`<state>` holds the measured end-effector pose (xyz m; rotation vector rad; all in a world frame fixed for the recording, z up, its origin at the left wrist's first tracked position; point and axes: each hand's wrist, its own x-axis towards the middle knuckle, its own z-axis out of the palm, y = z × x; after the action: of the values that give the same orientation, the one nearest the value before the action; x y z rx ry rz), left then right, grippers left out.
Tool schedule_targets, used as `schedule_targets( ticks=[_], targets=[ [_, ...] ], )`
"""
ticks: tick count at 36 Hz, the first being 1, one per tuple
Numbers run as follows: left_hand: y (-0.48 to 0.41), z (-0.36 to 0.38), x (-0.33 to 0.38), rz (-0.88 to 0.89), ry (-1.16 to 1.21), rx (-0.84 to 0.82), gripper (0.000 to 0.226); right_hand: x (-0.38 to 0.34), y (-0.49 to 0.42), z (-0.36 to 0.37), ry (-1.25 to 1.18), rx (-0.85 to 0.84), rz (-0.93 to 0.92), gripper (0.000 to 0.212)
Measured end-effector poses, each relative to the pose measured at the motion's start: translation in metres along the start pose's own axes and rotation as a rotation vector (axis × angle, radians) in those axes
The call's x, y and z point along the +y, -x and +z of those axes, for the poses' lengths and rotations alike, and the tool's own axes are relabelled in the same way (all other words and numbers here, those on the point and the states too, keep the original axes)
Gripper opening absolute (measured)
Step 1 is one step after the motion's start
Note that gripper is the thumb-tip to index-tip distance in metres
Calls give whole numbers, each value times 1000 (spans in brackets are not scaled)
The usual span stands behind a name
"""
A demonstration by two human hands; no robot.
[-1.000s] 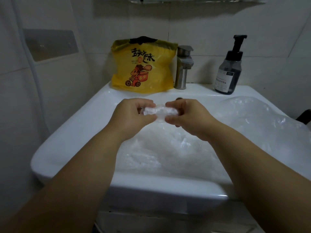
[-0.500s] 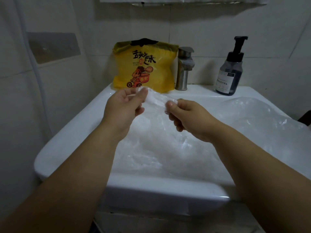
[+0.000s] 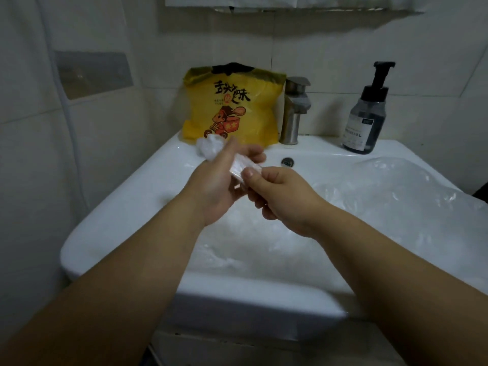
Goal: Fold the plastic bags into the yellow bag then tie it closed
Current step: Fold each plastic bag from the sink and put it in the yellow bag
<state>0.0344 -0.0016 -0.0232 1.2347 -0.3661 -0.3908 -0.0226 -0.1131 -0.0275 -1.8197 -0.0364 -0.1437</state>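
A second ago a short, tight roll of clear plastic was held level between both hands over the middle of the basin; it is now drawn out into a narrow folded strip of clear plastic bag (image 3: 244, 166), slanted from the front towards the back-left corner of the white ceramic sink (image 3: 126, 207). The near end is pinched in the grip of the right hand (image 3: 280, 199), between thumb and forefinger; the left hand (image 3: 219, 186) has been carried up and back, its blurred grip apparently closed round the strip, so that a crumpled white end is left bunched beyond it, just in front of the yellow printed plastic bag (image 3: 232, 107). That yellow bag is stood against the wall at the back edge of the sink, beside the steel tap (image 3: 293, 112), and has not been moved; whether its mouth is open cannot be told. The change is judged to be a re-folding or winding of this one bag, not its delivery; nothing is seen going in yet. Loose clear plastic bags (image 3: 383, 196) are heaped in the basin and over the right edge; the task is therefore judged early, with the tying well off.
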Motion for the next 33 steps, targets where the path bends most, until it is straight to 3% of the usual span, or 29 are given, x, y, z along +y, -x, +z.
schedule_targets(
  ticks=[4,14,18,23,33],
  targets=[
    [-1,-4,3,2,72,68,48,-1,-1,-4,-17,-11,47,32],
    [-2,-21,0,138,-205,199,16,0,-3,-25,-171,62,62,19],
    [1,-22,1,113,-306,117,21,0,-4,-36,-236,90,58,11],
    [6,-22,2,29,-385,-28,13,-2,-4,-53,-359,66,99,17],
    [11,-15,10,27,-167,-35,22,-5,-1,-57,-459,6,91,22]
  ],
)
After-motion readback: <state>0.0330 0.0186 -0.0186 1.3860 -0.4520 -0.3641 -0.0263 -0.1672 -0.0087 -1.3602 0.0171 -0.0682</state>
